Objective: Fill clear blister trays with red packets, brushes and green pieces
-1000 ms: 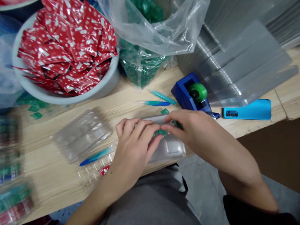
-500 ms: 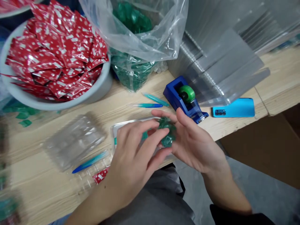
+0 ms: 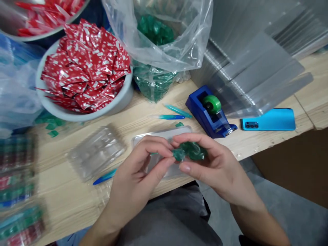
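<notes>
Between the thumb and fingertips of my left hand (image 3: 137,174) is one small green translucent piece (image 3: 178,154), gem-like in look. My right hand (image 3: 222,171) curls around several more green translucent pieces (image 3: 196,151), its thumb and fingers bent about them. Both hands meet over a shallow pale tray (image 3: 183,130) on the wooden table, which they partly hide. One loose green piece (image 3: 179,124) lies at the tray's far edge. A clear plastic tray with moulded hollows (image 3: 97,152) and a blue pen (image 3: 104,177) lie left of my left hand.
A pale bowl (image 3: 48,106) heaped with red dotted packets stands at the back left, beside a clear bag (image 3: 153,82) of green pieces. A blue tape dispenser (image 3: 202,111), pens (image 3: 169,117), clear plastic boxes (image 3: 238,78) and a blue phone (image 3: 273,119) lie right. Filled packs (image 3: 20,225) sit left.
My left hand has drawn back from my right palm with one green piece pinched. My right hand has turned and closed around the others. The view has shifted left.
</notes>
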Demonstrator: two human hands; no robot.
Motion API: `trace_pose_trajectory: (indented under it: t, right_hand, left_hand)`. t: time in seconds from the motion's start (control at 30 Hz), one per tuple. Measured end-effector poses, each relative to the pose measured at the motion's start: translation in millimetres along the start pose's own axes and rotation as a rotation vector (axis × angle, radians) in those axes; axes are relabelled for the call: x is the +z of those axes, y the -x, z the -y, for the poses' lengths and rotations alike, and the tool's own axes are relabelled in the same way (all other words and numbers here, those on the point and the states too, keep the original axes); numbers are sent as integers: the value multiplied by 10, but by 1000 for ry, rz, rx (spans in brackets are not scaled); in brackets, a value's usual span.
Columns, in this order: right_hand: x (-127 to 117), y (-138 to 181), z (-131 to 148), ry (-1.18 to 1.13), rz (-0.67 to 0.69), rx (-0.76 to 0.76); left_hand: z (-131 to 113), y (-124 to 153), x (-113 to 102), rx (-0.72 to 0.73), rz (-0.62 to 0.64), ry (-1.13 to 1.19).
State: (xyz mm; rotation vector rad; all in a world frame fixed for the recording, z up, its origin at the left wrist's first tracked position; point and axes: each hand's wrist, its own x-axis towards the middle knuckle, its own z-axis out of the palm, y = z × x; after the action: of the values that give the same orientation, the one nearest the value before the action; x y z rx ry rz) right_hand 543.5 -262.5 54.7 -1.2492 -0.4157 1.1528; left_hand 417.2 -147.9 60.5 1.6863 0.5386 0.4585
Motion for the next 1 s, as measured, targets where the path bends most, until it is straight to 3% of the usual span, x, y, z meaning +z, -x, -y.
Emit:
trace_pose_trajectory:
  t: [0.1, 0.23, 0.37, 0.57, 0.8, 0.93, 1.0]
  right_hand:
    - [23, 35, 28, 145, -58, -53]
    - [62, 62, 38, 277, -115, -153]
    - [86, 81, -14, 446, -116, -329]
    - [105, 99, -135, 623, -91, -534]
    - [254, 78, -129, 624, -173, -580]
    - [250, 108, -124, 597, -257, -551]
    - [218, 123, -109, 590, -252, -515]
  left_hand:
    - [-27, 9, -27, -64, -15, 21]
    - [-40, 8, -53, -90, 69, -56]
    - [-28, 10, -49, 48, -5, -259]
    - [-38, 54, -52, 170, 1, -428]
    - [24, 131, 45, 115, -244, -391]
    - [52, 96, -67, 91, -498, -320]
    - [37, 74, -150, 78, -504, -296]
